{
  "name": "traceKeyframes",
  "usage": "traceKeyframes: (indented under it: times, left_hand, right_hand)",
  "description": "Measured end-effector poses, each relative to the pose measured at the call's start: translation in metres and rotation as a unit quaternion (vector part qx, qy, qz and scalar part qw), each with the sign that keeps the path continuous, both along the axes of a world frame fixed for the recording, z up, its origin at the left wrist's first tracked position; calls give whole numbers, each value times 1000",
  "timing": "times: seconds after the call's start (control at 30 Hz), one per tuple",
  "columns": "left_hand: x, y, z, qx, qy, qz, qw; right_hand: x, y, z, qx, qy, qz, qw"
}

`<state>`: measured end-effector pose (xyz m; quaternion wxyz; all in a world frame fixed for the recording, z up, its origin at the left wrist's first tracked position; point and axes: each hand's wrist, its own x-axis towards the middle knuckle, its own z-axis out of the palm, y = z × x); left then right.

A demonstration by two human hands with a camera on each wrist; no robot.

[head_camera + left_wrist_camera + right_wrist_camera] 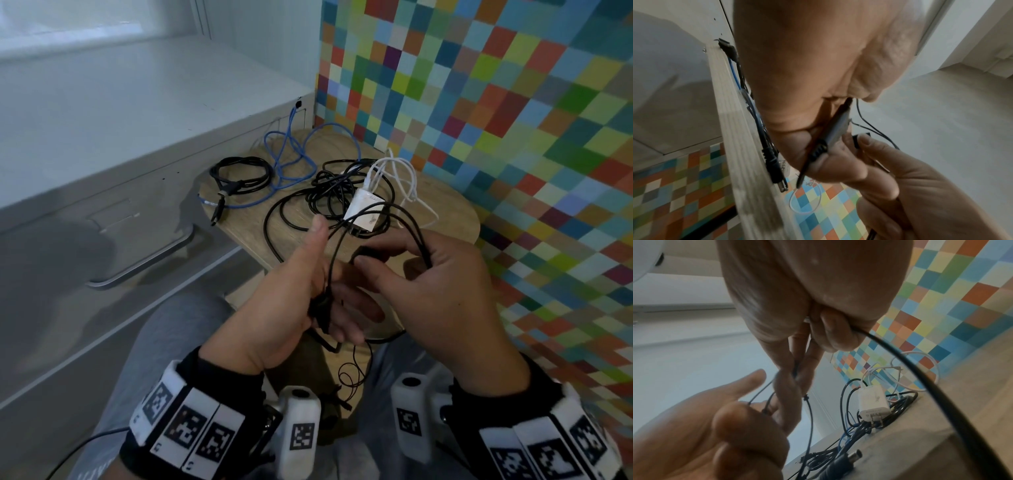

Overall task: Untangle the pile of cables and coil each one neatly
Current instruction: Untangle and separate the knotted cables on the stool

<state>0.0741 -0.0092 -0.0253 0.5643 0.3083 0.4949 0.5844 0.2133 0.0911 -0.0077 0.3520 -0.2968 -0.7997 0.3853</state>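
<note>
A small wooden table [452, 212] stands against the checkered wall. Just in front of it, my left hand [291, 294] pinches the black cable [334, 260] at its stiff plug; my right hand [442, 274] curls round limp, light loops.

I can't trace the thin black cable [356, 373] past the left hand [291, 301], which covers it; white charger [364, 212] label too small to read; stool [455, 212] near edge hidden behind both hands; right-wrist view blurs the plug [844, 464] beside the stool, cut off at frame bottom.
</note>
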Motion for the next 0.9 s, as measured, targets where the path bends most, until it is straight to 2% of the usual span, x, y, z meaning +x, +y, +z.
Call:
traceKeyframes:
  times: [0.1, 0.23, 0.47, 0.5, 0.57, 0.67, 0.73, 0.9]
  left_hand:
    - [5, 2, 0, -10, -8, 53, 998]
    - [10, 6, 1, -18, -75, 128, 989]
    - [9, 7, 0, -44, -126, 110, 985]
    - [8, 7, 0, -44, -131, 112, 984]
    - [4, 6, -1, -40, -145, 112, 982]
    - [-7, 1, -1, -9, -156, 81, 984]
    - [-17, -4, -4, 29, -149, 48, 987]
    - [-25, -9, -7, 81, -136, -70, 985]
  right_hand:
    - [-5, -7, -2, 44, 13, 42, 998]
    - [-6, -6, -9, 67, 2, 56, 996]
    - [-2, -4, -4, 93, -135, 114, 980]
    - [-1, -4, -1, 87, -132, 115, 981]
    - [3, -3, 7, 20, -90, 117, 989]
    - [13, 7, 18, -82, -6, 87, 993]
    - [19, 16, 24, -110, 26, 64, 992]
    - [32, 34, 31, -57, 5, 22, 998]
